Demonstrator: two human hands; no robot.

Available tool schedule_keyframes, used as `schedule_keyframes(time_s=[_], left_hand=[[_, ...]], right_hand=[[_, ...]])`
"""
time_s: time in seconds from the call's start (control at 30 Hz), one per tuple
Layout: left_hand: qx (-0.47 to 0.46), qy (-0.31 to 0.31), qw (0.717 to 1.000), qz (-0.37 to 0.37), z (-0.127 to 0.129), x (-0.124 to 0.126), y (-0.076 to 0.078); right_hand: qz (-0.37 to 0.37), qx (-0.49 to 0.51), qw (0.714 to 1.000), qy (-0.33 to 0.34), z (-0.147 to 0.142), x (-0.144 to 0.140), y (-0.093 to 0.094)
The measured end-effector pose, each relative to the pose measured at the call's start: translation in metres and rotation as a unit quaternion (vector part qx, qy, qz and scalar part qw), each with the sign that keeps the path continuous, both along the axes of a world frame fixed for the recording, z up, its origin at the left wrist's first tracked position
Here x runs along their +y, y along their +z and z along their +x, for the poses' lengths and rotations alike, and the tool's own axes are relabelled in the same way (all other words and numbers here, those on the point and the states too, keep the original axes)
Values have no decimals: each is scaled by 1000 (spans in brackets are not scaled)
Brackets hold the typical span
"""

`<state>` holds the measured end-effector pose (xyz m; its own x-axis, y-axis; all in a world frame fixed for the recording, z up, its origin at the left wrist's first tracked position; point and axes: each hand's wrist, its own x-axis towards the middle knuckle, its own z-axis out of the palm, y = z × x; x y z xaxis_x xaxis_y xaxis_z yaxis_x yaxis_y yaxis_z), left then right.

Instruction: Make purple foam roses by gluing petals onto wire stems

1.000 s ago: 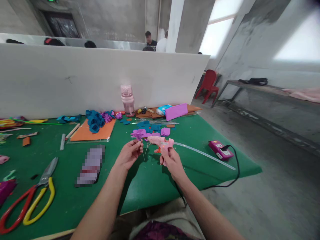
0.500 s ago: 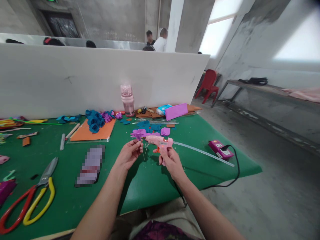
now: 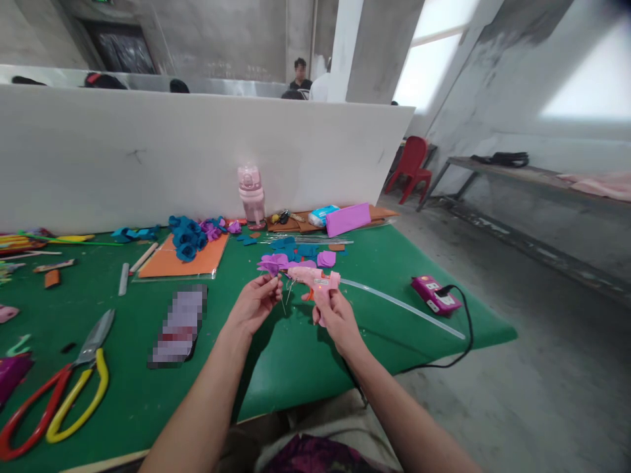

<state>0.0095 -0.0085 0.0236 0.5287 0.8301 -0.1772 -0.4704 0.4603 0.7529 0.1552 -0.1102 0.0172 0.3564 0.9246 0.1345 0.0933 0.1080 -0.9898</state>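
My left hand pinches a purple paper flower by its thin wire stem, which pokes out below the fingers. A pink hot glue gun is gripped in my right hand, its nozzle right beside the flower. From the back of the gun a long clear glue stick runs out to the right. Purple petals and blue cut pieces lie on the table just behind the gun. Whether the nozzle touches the flower I cannot tell.
Scissors with red and yellow handles and a phone lie left. Blue paper flowers sit on an orange sheet. A pink bottle stands by the white partition. A purple power strip with a black cord is right.
The far end of the glue stick has dipped slightly and bends more. Both hands, the flower and the glue gun stay almost in place. People behind the partition have shifted.
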Motion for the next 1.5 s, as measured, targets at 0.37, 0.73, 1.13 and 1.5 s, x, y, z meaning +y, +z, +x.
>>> schedule_keyframes(time_s=[0.37, 0.73, 1.13, 1.5], left_hand=[[5, 1, 1000, 3, 1, -1, 0], [8, -1, 1000, 10, 1, 0, -1], [12, 10, 1000, 21, 2, 1, -2], [-11, 26, 1000, -1, 0, -1, 3]], right_hand=[[2, -17, 1000, -6, 0, -1, 1], [-2, -62, 998, -13, -2, -4, 7], [43, -288, 956, -47, -6, -12, 5], [-29, 32, 999, -32, 22, -9, 5]])
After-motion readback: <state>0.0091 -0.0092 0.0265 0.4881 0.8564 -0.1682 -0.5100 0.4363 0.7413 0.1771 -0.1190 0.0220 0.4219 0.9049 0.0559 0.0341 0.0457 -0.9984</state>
